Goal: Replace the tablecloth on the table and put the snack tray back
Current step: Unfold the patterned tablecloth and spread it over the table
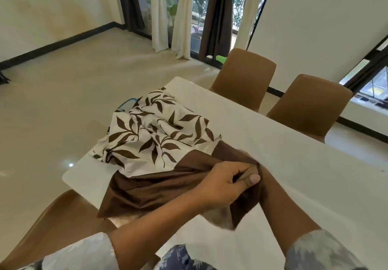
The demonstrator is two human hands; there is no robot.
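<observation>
1 white table (294,135) carries 1 tablecloth (155,135), cream with brown leaves and a plain brown border. The cloth lies crumpled in a heap at the left end of the table, spilling slightly over the short left edge. Its brown border runs toward the near edge and hangs over it.

3 tan chairs stand at the table: 2 side by side along the far edge, chair 1 (245,74) and chair 2 (310,103), and chair 3 (48,227) at the near edge by the near left corner. 1 thin blue curved rim (127,102) peeks from under the heap at the left edge; what it belongs to cannot be told.

2 arms reach in over the near edge, each in 1 patterned sleeve. The left hand (222,183) sits on the brown border toward the middle of the table. Its fingers (241,170) are curled tight, with the thumb pressed across a bunched fold of the brown fabric, so it grips the tablecloth. The right forearm (289,204) runs up beside it and disappears under the same fold and behind the left hand. The right hand is hidden there, so how its fingers lie, or whether it holds the cloth, cannot be told
</observation>
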